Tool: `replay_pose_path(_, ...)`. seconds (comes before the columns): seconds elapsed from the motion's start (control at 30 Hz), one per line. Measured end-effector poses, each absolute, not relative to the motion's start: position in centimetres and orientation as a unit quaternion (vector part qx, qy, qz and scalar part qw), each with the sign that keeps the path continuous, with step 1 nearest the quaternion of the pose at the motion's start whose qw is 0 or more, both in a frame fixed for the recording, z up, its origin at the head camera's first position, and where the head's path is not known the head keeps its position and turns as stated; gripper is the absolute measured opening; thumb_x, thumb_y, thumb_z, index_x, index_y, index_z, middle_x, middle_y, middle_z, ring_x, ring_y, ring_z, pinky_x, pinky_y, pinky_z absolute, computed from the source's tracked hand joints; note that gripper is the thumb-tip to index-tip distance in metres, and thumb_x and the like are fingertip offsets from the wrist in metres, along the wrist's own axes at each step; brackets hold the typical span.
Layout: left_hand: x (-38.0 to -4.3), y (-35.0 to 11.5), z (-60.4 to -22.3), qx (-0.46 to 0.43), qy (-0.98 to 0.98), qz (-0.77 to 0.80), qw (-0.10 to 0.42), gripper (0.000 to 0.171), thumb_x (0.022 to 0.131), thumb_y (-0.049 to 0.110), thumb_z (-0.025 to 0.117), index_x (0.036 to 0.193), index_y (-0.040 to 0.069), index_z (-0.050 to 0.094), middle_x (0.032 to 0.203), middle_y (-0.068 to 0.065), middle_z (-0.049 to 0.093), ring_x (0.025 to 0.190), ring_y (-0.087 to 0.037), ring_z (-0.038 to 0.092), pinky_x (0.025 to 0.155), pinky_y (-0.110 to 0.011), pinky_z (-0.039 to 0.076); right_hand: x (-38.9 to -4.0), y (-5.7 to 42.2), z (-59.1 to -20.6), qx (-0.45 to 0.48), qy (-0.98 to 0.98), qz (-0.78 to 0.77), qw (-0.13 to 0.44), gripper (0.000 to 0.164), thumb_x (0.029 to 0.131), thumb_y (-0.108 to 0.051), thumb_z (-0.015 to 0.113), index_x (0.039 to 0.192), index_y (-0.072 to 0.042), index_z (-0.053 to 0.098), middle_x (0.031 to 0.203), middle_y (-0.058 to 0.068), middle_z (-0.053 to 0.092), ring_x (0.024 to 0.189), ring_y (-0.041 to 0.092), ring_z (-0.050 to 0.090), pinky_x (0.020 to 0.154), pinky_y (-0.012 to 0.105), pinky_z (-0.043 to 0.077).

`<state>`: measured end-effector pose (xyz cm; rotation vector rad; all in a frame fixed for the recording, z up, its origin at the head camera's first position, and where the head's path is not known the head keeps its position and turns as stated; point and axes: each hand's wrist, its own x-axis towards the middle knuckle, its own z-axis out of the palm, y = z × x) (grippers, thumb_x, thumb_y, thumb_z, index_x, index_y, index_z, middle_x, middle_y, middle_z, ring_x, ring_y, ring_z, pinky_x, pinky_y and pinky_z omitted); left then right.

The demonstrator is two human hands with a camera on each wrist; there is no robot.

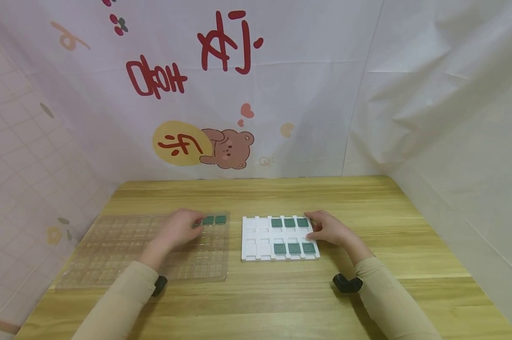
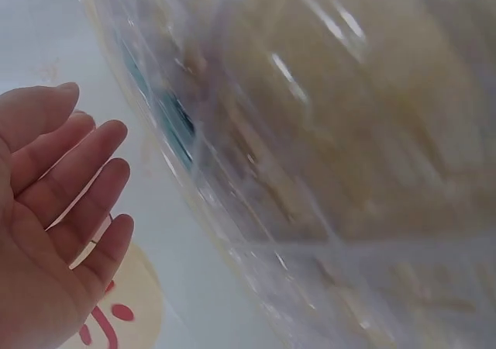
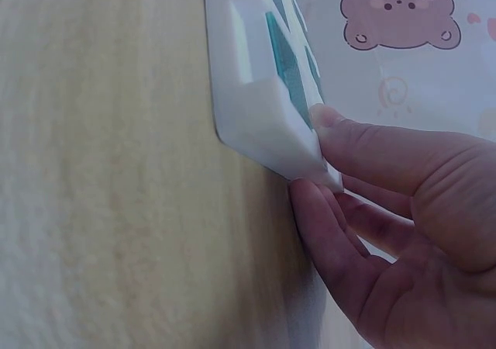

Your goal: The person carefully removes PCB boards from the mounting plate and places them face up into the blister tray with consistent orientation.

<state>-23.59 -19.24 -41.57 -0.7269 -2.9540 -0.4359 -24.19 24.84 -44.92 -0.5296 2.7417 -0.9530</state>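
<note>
A white tray (image 1: 251, 231) with square pockets lies on the table, holding two rows of three green square chips (image 1: 294, 248) toward its right side. My right hand (image 1: 330, 230) grips this tray's right edge, the thumb on top and curled fingers along the side in the right wrist view. To the left lies a transparent plastic tray (image 1: 171, 273) with many pockets. Over its far part is my left hand (image 1: 180, 230), its fingertips close to green chips (image 1: 208, 220) in the far right corner. In the left wrist view its fingers look loosely spread, with nothing between them.
Both trays lie on a wood-grain table (image 1: 273, 302), a narrow strip of it showing between them. A white curtain (image 1: 307, 94) printed with a bear and red characters hangs behind, with side curtains left and right. Each wrist wears a black device (image 1: 347, 283).
</note>
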Motion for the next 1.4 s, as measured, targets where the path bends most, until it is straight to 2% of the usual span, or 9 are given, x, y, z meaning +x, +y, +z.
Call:
replay_pose_path(0.1, -23.3, -18.4, -41.3, -0.247, -0.958, -0.141, 0.043, 0.013, 0.087, 0.014, 0.071, 0.098, 0.008, 0.071, 0.084, 0.001, 0.067, 0.081, -0.022, 0.06, 0.075, -0.044, 0.05, -24.2, 24.8, -44.9, -0.177, 0.925, -0.321, 0.096, 0.071, 0.084, -0.014, 0.079, 0.142, 0.008, 0.045, 0.134, 0.028, 0.048, 0.093, 0.025, 0.055, 0.086, 0.041, 0.046)
replay_pose_path(0.23, -23.0, -17.1, -40.9, -0.266, -0.952, -0.14, 0.062, 0.014, 0.087, 0.014, 0.072, 0.1, 0.007, 0.071, 0.089, -0.003, 0.069, 0.085, -0.025, 0.062, 0.079, -0.046, 0.05, -24.1, 24.8, -45.0, -0.175, 0.925, -0.324, 0.097, 0.071, 0.084, -0.014, 0.079, 0.143, 0.007, 0.045, 0.134, 0.028, 0.048, 0.093, 0.024, 0.055, 0.086, 0.041, 0.046)
replay_pose_path(0.4, -22.7, -15.4, -40.6, -0.27, -0.945, -0.155, 0.097, 0.031, 0.087, 0.016, 0.075, 0.115, 0.005, 0.071, 0.11, -0.009, 0.071, 0.105, -0.03, 0.064, 0.095, -0.05, 0.047, -24.1, 24.8, -44.9, -0.179, 0.922, -0.328, 0.099, 0.071, 0.085, -0.013, 0.079, 0.143, 0.008, 0.044, 0.135, 0.028, 0.047, 0.094, 0.025, 0.055, 0.086, 0.042, 0.046)
replay_pose_path(0.47, -22.6, -14.8, -40.4, -0.27, -0.943, -0.16, 0.111, 0.032, 0.087, 0.016, 0.075, 0.117, 0.005, 0.07, 0.114, -0.01, 0.07, 0.108, -0.03, 0.063, 0.098, -0.049, 0.045, -24.0, 24.8, -44.9, -0.181, 0.922, -0.328, 0.099, 0.07, 0.085, -0.013, 0.078, 0.143, 0.008, 0.044, 0.134, 0.029, 0.047, 0.094, 0.025, 0.055, 0.086, 0.042, 0.046)
replay_pose_path(0.83, -22.5, -11.1, -39.3, -0.291, -0.931, -0.147, 0.166, 0.033, 0.083, 0.015, 0.078, 0.115, 0.009, 0.071, 0.11, -0.007, 0.072, 0.106, -0.028, 0.063, 0.094, -0.049, 0.045, -24.0, 24.8, -44.7, -0.181, 0.922, -0.328, 0.096, 0.07, 0.085, -0.013, 0.078, 0.142, 0.009, 0.045, 0.134, 0.03, 0.047, 0.094, 0.026, 0.056, 0.087, 0.043, 0.046)
replay_pose_path(1.07, -22.8, -8.3, -39.6, -0.305, -0.932, -0.118, 0.156, 0.033, 0.086, 0.021, 0.076, 0.117, 0.013, 0.07, 0.112, -0.004, 0.071, 0.107, -0.025, 0.062, 0.093, -0.046, 0.045, -24.1, 24.8, -44.7, -0.181, 0.922, -0.328, 0.098, 0.07, 0.085, -0.013, 0.078, 0.143, 0.008, 0.044, 0.134, 0.029, 0.048, 0.094, 0.025, 0.055, 0.087, 0.042, 0.046)
replay_pose_path(1.4, -23.1, -4.9, -40.3, -0.316, -0.935, -0.114, 0.112, 0.034, 0.089, 0.025, 0.074, 0.121, 0.014, 0.069, 0.116, -0.003, 0.07, 0.113, -0.025, 0.061, 0.097, -0.047, 0.044, -24.1, 24.8, -44.8, -0.186, 0.922, -0.326, 0.093, 0.07, 0.085, -0.013, 0.079, 0.142, 0.009, 0.045, 0.132, 0.029, 0.048, 0.093, 0.025, 0.055, 0.086, 0.042, 0.046)
